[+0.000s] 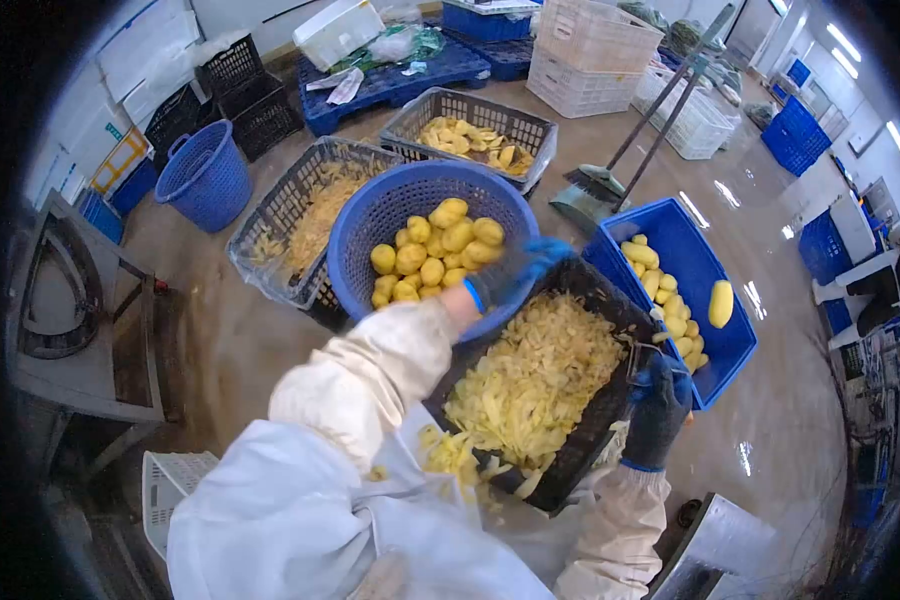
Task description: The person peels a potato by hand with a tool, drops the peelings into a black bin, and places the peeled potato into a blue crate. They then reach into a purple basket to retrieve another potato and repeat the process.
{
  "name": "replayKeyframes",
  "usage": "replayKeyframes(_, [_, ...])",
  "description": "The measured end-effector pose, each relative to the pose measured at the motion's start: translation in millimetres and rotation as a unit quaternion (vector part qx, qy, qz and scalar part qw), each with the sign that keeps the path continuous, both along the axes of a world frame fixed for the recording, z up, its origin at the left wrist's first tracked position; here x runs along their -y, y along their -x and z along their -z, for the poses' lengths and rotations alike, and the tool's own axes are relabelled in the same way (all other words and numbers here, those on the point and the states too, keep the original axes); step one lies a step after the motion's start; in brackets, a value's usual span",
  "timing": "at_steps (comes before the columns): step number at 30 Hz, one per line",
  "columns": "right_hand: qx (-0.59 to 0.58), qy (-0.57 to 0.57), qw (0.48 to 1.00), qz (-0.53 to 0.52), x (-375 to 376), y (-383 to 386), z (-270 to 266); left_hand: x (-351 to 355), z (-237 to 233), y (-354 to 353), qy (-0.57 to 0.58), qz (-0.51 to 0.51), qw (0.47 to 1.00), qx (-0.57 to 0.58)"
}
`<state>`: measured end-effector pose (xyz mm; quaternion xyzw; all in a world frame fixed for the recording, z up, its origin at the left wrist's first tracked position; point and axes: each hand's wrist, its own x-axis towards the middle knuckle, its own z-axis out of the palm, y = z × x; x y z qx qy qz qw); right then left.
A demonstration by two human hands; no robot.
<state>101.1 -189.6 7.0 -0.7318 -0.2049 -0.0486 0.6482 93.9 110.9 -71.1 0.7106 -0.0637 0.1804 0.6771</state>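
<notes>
My left hand (515, 275), in a dark and blue glove, is over the right rim of a round blue basket (350, 245) of peeled potatoes (432, 250). Motion smears its fingers. At the right, my gloved right hand (660, 405) is closed around what looks like a peeler (630, 345), its thin metal frame pointing up and left. Between the hands stands a black crate (585, 455) heaped with potato peelings (540, 375). A single peeled potato (720, 303) appears over the right side of a blue crate (625, 225), apart from both hands; more potatoes (665, 295) lie inside.
Behind the basket are a lined crate of peelings (270, 275) and another crate of yellowish pieces (410, 110). A broom and dustpan (595, 195) stand behind the blue crate. An empty-looking blue basket (205, 180) is at left. The floor (770, 420) looks wet.
</notes>
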Motion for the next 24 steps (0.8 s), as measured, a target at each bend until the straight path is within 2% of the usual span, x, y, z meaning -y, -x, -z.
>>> replayKeyframes(1, [-0.167, -0.096, 0.981, -0.017, -1, 3, -8, -47, 50, -8, 0.025, -0.047, 0.993, -0.102])
replayKeyframes(2, [-0.06, -0.028, 0.998, -0.004, -1, -1, -1, -84, 69, -8, -0.162, -0.128, 0.971, -0.117])
replayKeyframes(3, [-0.055, -0.027, 0.998, 0.001, 3, -4, 2, -120, 93, 3, -0.262, -0.156, 0.948, -0.095])
replayKeyframes(4, [-0.132, -0.062, 0.989, -0.007, 4, -3, 1, -148, 106, 11, -0.387, -0.257, 0.867, -0.179])
replayKeyframes(5, [-0.205, -0.098, 0.974, -0.013, 1, -2, -1, -145, 76, 25, -0.379, -0.34, 0.824, -0.249])
replayKeyframes(6, [-0.237, -0.116, 0.965, 0.011, -4, -1, -3, -162, 88, 27, -0.398, -0.382, 0.787, -0.276])
replayKeyframes(7, [-0.229, -0.113, 0.966, 0.023, -9, 0, -4, -190, 108, 24, -0.435, -0.349, 0.788, -0.261])
replayKeyframes(9, [-0.267, -0.118, 0.957, -0.002, -15, -3, -5, -231, 162, 11, -0.485, -0.375, 0.752, -0.243])
replayKeyframes(10, [-0.185, -0.075, 0.98, 0.001, -9, -9, 15, -238, 173, 1, -0.484, -0.377, 0.743, -0.268])
replayKeyframes(11, [-0.051, 0.138, 0.989, -0.013, 5, -14, 31, -239, 171, -4, -0.461, -0.342, 0.773, -0.27])
replayKeyframes(12, [-0.124, 0.124, 0.984, -0.012, 4, -15, 35, -237, 162, -12, -0.392, -0.305, 0.825, -0.268])
replayKeyframes(13, [0.107, 0.213, 0.971, 0.024, 1, -21, 51, -244, 182, -30, -0.431, -0.315, 0.793, -0.291])
replayKeyframes(14, [-0.289, -0.028, 0.957, 0.015, -14, -11, 17, -239, 184, -34, -0.422, -0.329, 0.795, -0.286])
replayKeyframes(15, [-0.323, -0.077, 0.943, -0.005, -12, -14, 23, -252, 213, -45, -0.489, -0.355, 0.735, -0.308])
replayKeyframes(17, [-0.353, -0.102, 0.93, 0.005, -18, -14, 17, -247, 201, -48, -0.416, -0.354, 0.763, -0.344])
replayKeyframes(18, [-0.352, -0.103, 0.93, 0.01, -19, -14, 18, -253, 210, -47, -0.417, -0.351, 0.765, -0.342])
replayKeyframes(20, [-0.343, -0.057, 0.938, 0.006, -20, -16, 20, -260, 205, -44, -0.334, -0.363, 0.822, -0.284])
replayKeyframes(21, [-0.342, -0.065, 0.937, 0.004, -21, -15, 20, -259, 202, -39, -0.341, -0.365, 0.82, -0.28])
replayKeyframes(22, [-0.331, -0.073, 0.941, -0.009, -22, -14, 19, -235, 165, -30, -0.143, -0.281, 0.914, -0.255])
replayKeyframes(23, [-0.32, -0.081, 0.944, -0.023, -22, -13, 17, -208, 122, -21, 0.06, -0.18, 0.958, -0.216])
replayKeyframes(24, [-0.321, -0.09, 0.942, -0.028, -21, -11, 15, -185, 88, -9, -0.199, -0.177, 0.961, -0.072])
